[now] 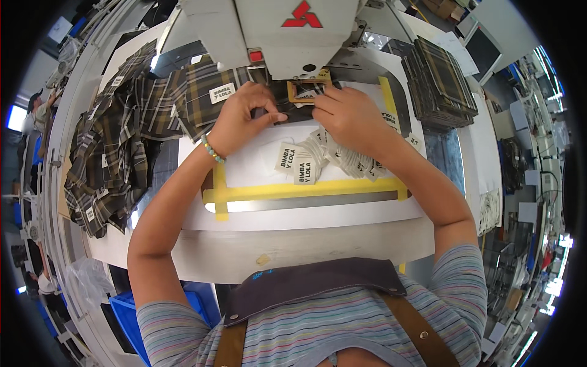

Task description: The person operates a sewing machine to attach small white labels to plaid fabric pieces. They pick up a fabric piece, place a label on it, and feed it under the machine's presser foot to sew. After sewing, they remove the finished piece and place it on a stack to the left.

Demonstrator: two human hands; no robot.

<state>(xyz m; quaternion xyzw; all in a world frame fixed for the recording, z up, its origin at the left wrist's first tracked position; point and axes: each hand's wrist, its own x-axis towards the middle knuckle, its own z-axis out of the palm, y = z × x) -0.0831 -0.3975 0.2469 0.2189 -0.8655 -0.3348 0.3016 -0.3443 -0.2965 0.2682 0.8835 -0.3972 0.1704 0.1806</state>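
Observation:
Under the white sewing machine head (290, 43) a yellowish rectangular clamp frame (301, 92) sits over dark fabric, with a pale label partly visible inside it. My left hand (244, 116) is just left of the frame, its fingers curled on the edge of the brown-and-black plaid fabric (199, 92). At the frame's right side is my right hand (351, 116), fingers bent and pressed together; what lies under the fingertips is hidden. A loose pile of cream woven labels (306, 170) lies on the white work surface below both hands.
Crumpled plaid pieces with labels (98, 177) are heaped at the left. A stack of flat plaid pieces (440, 85) stands at the back right. Yellow tape (306, 189) borders the white sheet. Beneath the table's left side is a blue crate (131, 318).

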